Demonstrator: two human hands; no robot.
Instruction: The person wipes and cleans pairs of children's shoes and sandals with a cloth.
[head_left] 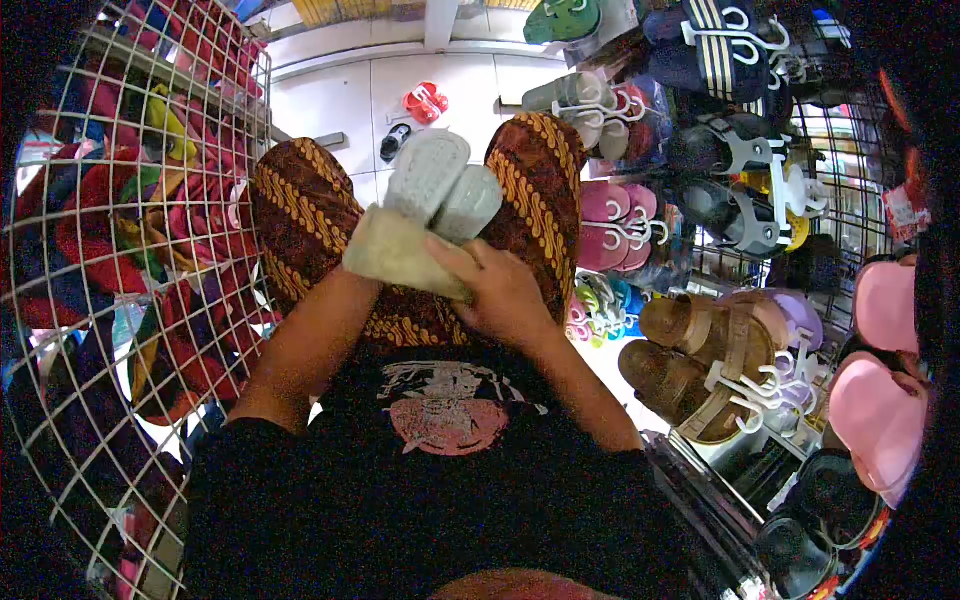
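Note:
A pair of pale grey sandals (435, 178) stands out above my lap, between my knees, with the soles facing up. A pale yellowish cloth (405, 252) covers their near end. My right hand (505, 293) is closed on the cloth's right side, thumb on top. Only the wrist of my left hand (358, 285) shows at the cloth's lower left edge. Its fingers are hidden beneath the cloth, so their grip cannot be made out.
A wire grid rack (215, 190) with colourful fabric items rises on my left. To my right hang sandals on white hooks, including brown sandals (700, 365) and pink slippers (880, 420). Red sandals (426, 102) and a small black-and-white shoe (396, 142) lie on the tiled floor (320, 98) ahead.

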